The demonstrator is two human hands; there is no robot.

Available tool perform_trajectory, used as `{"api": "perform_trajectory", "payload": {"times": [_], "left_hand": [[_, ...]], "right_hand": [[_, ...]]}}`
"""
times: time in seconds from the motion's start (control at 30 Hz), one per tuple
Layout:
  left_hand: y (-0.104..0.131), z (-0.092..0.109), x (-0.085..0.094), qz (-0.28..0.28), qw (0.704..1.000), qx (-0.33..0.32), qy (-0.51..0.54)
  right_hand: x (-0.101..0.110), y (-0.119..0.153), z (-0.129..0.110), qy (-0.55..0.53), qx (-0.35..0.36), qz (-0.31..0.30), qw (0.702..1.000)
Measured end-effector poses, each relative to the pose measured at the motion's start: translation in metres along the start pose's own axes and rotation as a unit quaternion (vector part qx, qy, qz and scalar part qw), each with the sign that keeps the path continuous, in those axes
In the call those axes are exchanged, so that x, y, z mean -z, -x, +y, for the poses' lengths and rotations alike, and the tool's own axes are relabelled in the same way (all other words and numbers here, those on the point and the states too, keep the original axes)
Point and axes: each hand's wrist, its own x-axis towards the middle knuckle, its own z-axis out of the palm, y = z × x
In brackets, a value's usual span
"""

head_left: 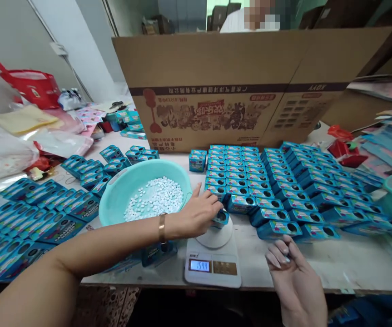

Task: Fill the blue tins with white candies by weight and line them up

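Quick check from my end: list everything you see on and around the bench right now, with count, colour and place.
scale: one, white, front edge of the bench, display lit
small box: one, blue, on the scale pan
basin: one, turquoise, left of the scale
tablets: too many to count, white, in the basin
rows of boxes: many, blue, right of and behind the scale
stacked boxes: many, blue, far left
carton: one, brown, printed, behind the rows
red bag: one, back left
person: one, behind the carton
left hand: on the small box, bracelet at the wrist
right hand: at the front edge, pinching something small and pale
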Motion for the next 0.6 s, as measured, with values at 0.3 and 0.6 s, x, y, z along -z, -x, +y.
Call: {"api": "perform_trajectory", "payload": {"times": [0.3,0.6], "left_hand": [[-0.033,-0.091,0.074,0.134,0.979,0.129,-0.087],[-0.096,-0.154,0.003,0.036,0.983,0.140,-0.111]], "right_hand": [[0.035,-0.015,-0.008,-0.012,-0.015,0.049,0.999],[0.062,-0.018,-0.005,-0.028,-0.011,0.040,0.999]]}}
